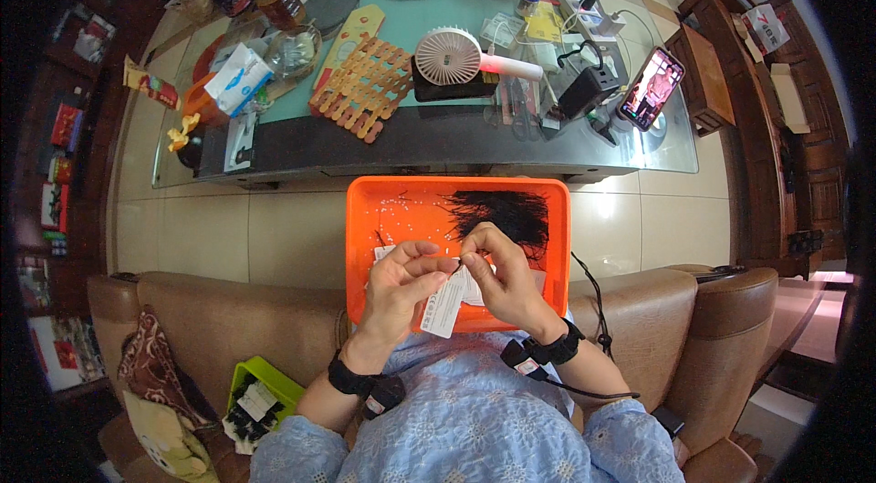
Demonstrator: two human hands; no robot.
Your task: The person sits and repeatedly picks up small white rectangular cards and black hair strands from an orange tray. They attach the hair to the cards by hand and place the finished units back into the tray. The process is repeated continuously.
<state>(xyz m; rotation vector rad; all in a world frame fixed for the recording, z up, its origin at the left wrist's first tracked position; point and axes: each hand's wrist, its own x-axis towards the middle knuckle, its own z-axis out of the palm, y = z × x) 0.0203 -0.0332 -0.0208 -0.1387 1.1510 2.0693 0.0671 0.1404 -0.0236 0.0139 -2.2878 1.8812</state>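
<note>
Closest to the camera, a light blue embroidered shirt (474, 419) fills the lower middle, with both forearms coming up out of it, each wrapped in a black wrist strap. The left hand (401, 287) is curled around a small white paper card (449, 305), thumb and fingers pinched shut on its upper edge. The right hand (502, 278) is pinched too, fingertips meeting the left ones over the card; something thin and dark seems to be held there, but what exactly can't be made out.

Both hands are held over a shallow orange plastic tray (365, 209) that sits on the lap. A loose bundle of fine black strands (506, 209) is piled in the tray's far right corner, and tiny white specks are scattered across its floor on the left.

A brown leather sofa (228, 319) is seen either side, with a green plastic box (260, 396) tucked in on the left. Beyond the tray, a glass-topped surface (438, 145) is crowded: a small white handheld fan (449, 57), a wooden slatted trivet (365, 86), and a phone (651, 88) propped on a stand at the right.
</note>
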